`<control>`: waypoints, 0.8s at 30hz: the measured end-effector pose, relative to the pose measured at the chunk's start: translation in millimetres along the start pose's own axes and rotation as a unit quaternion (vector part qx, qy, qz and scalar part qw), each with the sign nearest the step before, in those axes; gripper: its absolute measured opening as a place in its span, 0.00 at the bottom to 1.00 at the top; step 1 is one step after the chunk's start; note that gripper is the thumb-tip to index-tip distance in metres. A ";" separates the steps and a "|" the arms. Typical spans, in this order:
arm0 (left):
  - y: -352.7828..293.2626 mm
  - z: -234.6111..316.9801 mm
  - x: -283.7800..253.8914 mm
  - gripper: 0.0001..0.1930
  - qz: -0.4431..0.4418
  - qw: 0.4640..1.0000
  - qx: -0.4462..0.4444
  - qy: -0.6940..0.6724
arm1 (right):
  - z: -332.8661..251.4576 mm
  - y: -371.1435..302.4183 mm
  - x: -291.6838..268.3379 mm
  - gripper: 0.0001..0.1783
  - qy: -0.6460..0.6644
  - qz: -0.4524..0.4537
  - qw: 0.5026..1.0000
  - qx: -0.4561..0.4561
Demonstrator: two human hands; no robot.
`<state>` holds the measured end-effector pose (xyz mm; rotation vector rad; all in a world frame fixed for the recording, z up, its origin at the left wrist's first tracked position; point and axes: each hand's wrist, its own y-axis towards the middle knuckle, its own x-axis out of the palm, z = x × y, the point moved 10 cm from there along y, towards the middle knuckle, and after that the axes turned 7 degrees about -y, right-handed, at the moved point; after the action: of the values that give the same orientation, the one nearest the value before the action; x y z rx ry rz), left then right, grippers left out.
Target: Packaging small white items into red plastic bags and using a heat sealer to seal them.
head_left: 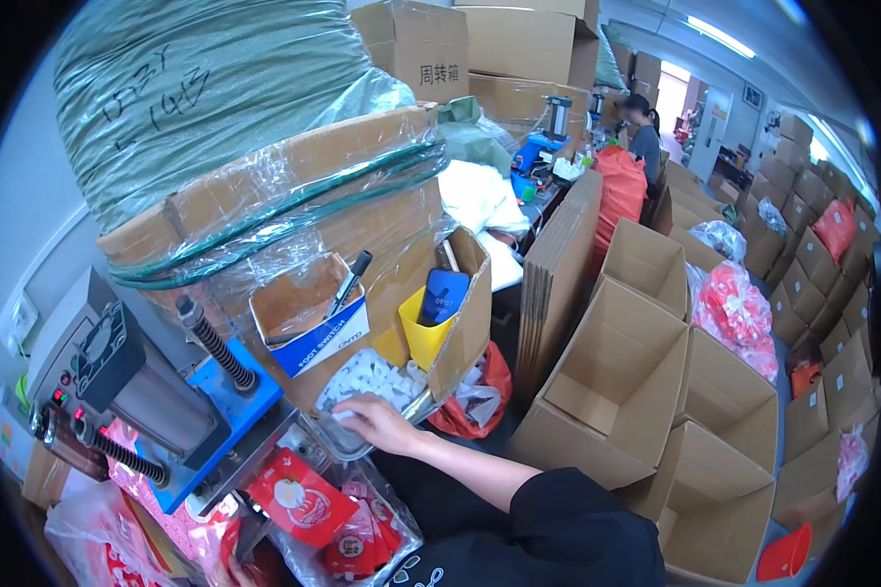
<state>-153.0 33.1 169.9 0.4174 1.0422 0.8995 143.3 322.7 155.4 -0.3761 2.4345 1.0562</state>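
Observation:
My right hand (380,425) reaches over a clear plastic tray (347,448), its fingertips drawn together on a small white plastic piece. Just beyond the fingers lies a heap of small white plastic pieces (374,380). At the lower edge, my left hand (237,573) shows only in part, beside pink and red shiny packaging; its fingers are mostly hidden. Between the hands, a red printed packet (301,497) rests by a clear bag holding more red packets (362,538). A press machine with a blue plate (227,399) and spring-wrapped posts stands at the left.
Behind the heap are a blue-and-white box (313,338) with a black marker and a yellow container (424,338) holding a phone (444,296). A large wrapped carton (294,186) looms above. Open cardboard boxes (612,367) line the right. Far back, a person (646,137) stands.

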 end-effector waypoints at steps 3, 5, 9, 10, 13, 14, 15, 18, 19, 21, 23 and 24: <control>2.7 21.8 10.1 0.10 -0.050 0.966 -0.139 -0.211 | -33.5 2.3 20.6 0.15 0.071 -0.118 0.988 0.072; -10.9 32.6 39.9 0.08 -0.091 0.917 -0.209 -0.326 | -84.4 7.2 17.4 0.14 0.002 -0.115 0.993 -0.037; -85.9 -19.8 100.2 0.10 -0.180 0.904 -0.234 -0.309 | -130.3 -16.0 66.2 0.12 0.038 -0.267 0.950 -0.157; -80.3 8.6 87.0 0.06 -0.139 0.941 -0.151 -0.268 | -129.3 -22.6 81.8 0.12 0.072 -0.328 0.932 -0.137; -85.5 40.5 100.1 0.06 -0.201 0.894 -0.248 -0.315 | -127.8 -28.9 86.9 0.13 0.143 -0.420 0.895 -0.048; -85.1 44.2 98.3 0.08 -0.204 0.889 -0.264 -0.314 | -127.9 -28.8 81.3 0.14 0.118 -0.479 0.868 0.058; -91.8 37.0 109.5 0.10 -0.227 0.869 -0.305 -0.317 | -118.4 -30.1 83.9 0.15 0.134 -0.436 0.890 0.019; -72.5 35.4 124.3 0.14 -0.210 0.869 -0.306 -0.327 | -100.8 -24.8 76.2 0.25 0.109 -0.327 0.939 0.002; -61.2 35.6 124.6 0.14 -0.203 0.882 -0.301 -0.300 | -87.5 -24.3 70.6 0.26 0.082 -0.300 0.949 0.046; -61.7 15.3 126.5 0.15 -0.161 0.853 -0.387 -0.311 | -83.8 -16.0 62.1 0.23 0.033 -0.247 0.968 0.025; -50.4 17.7 127.6 0.16 -0.120 0.796 -0.459 -0.376 | -72.4 -13.1 50.4 0.18 0.038 -0.210 0.976 0.042; -50.4 17.3 133.7 0.17 -0.089 0.730 -0.513 -0.443 | -69.7 -13.3 48.2 0.18 0.036 -0.213 0.976 0.041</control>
<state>-88.4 112.6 68.7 -0.2206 -0.3718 0.8165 86.6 259.0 164.6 -0.8735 2.3006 0.7634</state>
